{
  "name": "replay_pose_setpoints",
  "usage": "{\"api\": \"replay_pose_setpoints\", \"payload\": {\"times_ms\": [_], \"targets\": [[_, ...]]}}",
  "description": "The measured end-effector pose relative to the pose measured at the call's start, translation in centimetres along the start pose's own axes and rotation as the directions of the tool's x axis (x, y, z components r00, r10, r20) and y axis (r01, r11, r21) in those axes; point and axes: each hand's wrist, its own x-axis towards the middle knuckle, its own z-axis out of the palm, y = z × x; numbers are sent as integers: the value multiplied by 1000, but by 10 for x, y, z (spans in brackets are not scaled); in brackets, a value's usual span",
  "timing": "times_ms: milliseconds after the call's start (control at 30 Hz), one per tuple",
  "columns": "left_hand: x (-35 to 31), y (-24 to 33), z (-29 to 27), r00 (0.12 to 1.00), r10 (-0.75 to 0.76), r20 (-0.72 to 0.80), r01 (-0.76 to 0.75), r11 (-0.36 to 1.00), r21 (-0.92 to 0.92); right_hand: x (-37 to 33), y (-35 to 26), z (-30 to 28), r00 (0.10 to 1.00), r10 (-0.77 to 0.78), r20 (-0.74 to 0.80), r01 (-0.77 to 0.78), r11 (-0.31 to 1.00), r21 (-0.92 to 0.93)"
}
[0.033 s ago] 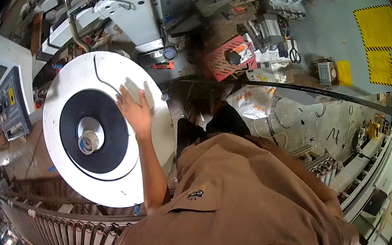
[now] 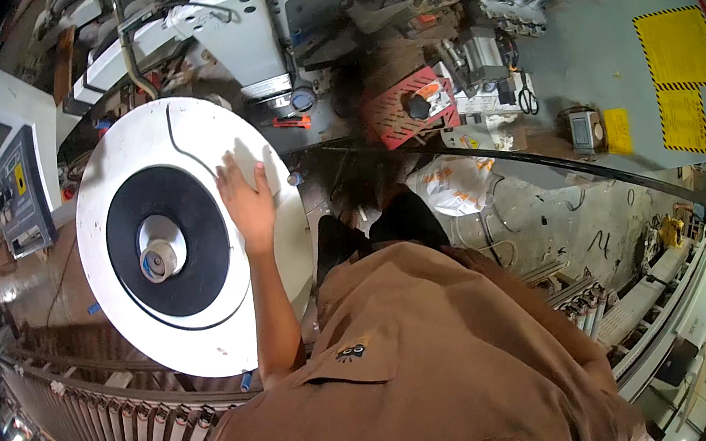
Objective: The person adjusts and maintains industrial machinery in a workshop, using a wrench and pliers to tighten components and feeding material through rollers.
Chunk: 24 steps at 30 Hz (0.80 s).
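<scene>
Resting: left hand (image 2: 249, 205) | smooth white disc (image 2: 128, 138) | matte black ring (image 2: 209, 266)

Red panel (image 2: 393, 119) between orange cutter (image 2: 294, 123) and black scissors (image 2: 525, 92).

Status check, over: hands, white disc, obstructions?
Left hand open against white disc. Right hand shadowed near waist, grip unclear. Orange tool nearby, off the disc.

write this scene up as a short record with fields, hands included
left hand: palm down, fingers extended on the white disc
right hand: hard to make out; right arm beside the brown shirt
disc centre area: dark ring around a metal hub
tools: orange cutter, black scissors
also there: red perforated panel, white plastic bag
</scene>
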Motion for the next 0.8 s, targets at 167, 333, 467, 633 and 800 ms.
{"api": "replay_pose_setpoints", "payload": {"times_ms": [167, 333, 467, 633, 800], "targets": [[-1, 48, 41, 978, 149, 149, -145, 989, -35, -3, 4, -4, 1000, -17, 14, 17, 1000, 9], [3, 44, 72, 956, 293, -13, -294, 955, -29, -13, 11, -5, 1000, 1, 20, -2, 1000, 22], [3, 44, 78, 960, 275, -45, -277, 960, -48, -19, 15, -4, 1000, -1, 32, 0, 1000, 30], [3, 51, 75, 976, 215, -26, -216, 976, -35, -22, 23, -10, 999, -16, 31, 16, 999, 28], [1, 53, 70, 986, 168, -4, -168, 986, -24, -6, 31, -25, 997, -60, 39, 59, 998, 26]]}}
